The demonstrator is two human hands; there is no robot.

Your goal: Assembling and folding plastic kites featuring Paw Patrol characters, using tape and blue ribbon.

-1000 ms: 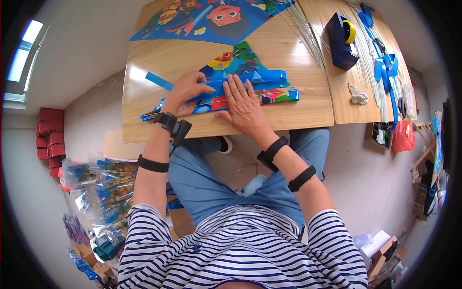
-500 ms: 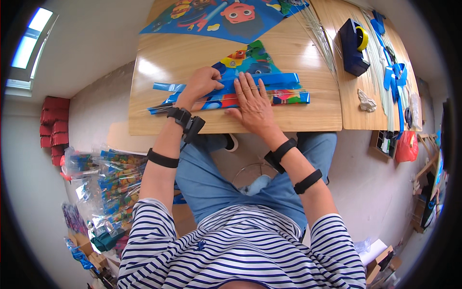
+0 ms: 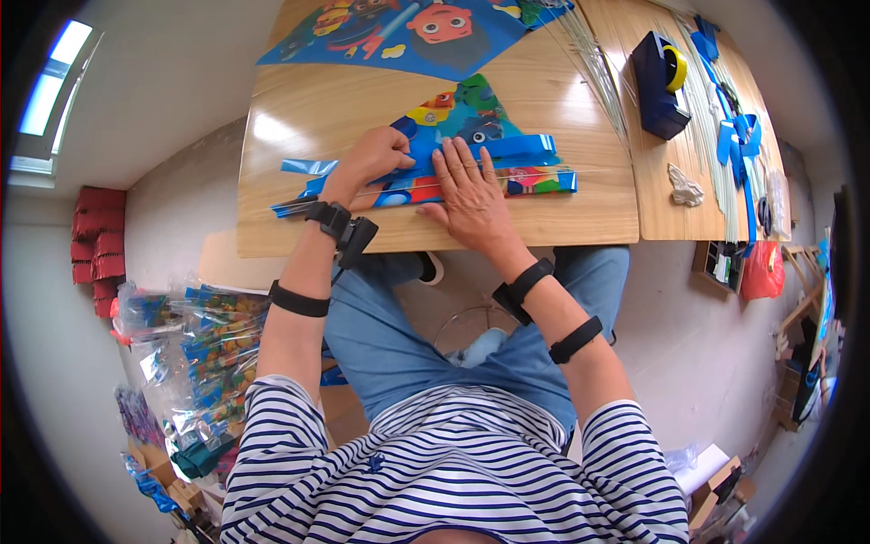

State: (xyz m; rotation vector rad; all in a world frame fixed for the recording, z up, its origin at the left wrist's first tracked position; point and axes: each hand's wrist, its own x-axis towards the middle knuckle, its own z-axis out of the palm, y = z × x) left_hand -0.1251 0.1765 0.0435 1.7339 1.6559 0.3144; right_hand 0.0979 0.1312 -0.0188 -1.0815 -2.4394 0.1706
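A folded kite [image 3: 471,107] of printed, colourful film lies on the wooden table in front of me. Its pointed end faces away. A glossy blue strip [image 3: 521,148] runs crosswise over it, and thin rods [image 3: 385,189] lie along the near folded edge. My left hand [image 3: 376,159] is closed, knuckles up, on the left part of the blue strip; whatever its curled fingers hold is hidden. Flat across the strip and the near edge rests my right hand [image 3: 473,195], fingers stretched out and palm down.
An unfolded blue kite sheet [image 3: 399,54] spreads at the far side of the table. To the right stand a dark tape dispenser [image 3: 660,86], thin white rods [image 3: 594,72], a crumpled whitish piece [image 3: 685,185] and blue ribbons [image 3: 741,140]. Plastic-wrapped packs [image 3: 213,354] lie at my left.
The whole view has shifted slightly, so the table sits a little further left. Both hands keep the same places on the kite.
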